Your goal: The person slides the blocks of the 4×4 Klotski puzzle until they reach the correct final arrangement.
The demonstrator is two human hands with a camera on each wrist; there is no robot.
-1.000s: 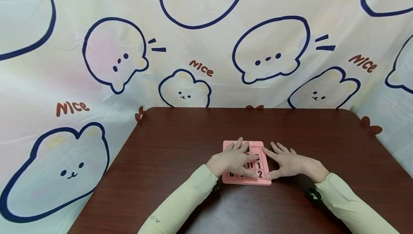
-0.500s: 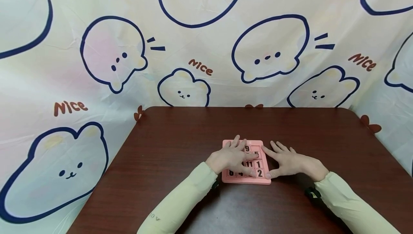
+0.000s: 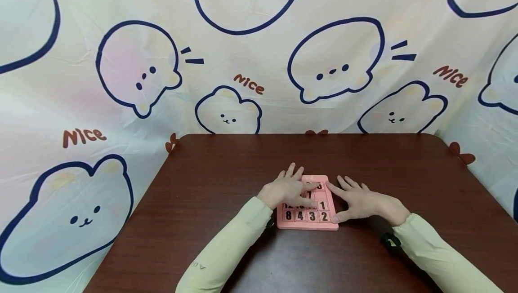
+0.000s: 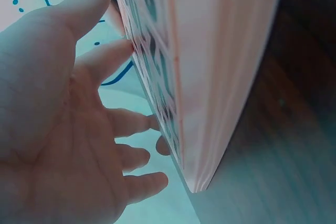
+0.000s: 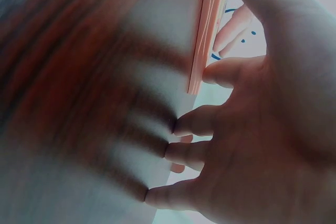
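A pink sliding number puzzle (image 3: 307,227) lies flat on the table, its black-numbered tiles facing up. Its bottom row reads 8, 4, 3, 2, and a 5 tile (image 3: 319,186) sits in the top right corner. My left hand (image 3: 283,192) spreads over the puzzle's left and upper part, hiding several tiles; the index fingertip reaches the 5 tile. In the left wrist view its fingers extend toward the numbered face. My right hand (image 3: 360,202) is spread beside the puzzle, with thumb and index fingertip against its right edge. The right wrist view shows its other fingertips touching the table.
The dark brown wooden table (image 3: 226,162) has rounded far corners. A pale cloth backdrop (image 3: 275,59) with blue-outlined cartoon bears hangs behind and at the sides. Both sleeves are pale green, with a dark wrist camera (image 3: 391,241) under the right one.
The 5 tile has slid up from the second row into the top right corner. My left hand has shifted up and slightly left, uncovering the bottom row. My right hand stays at the edge.
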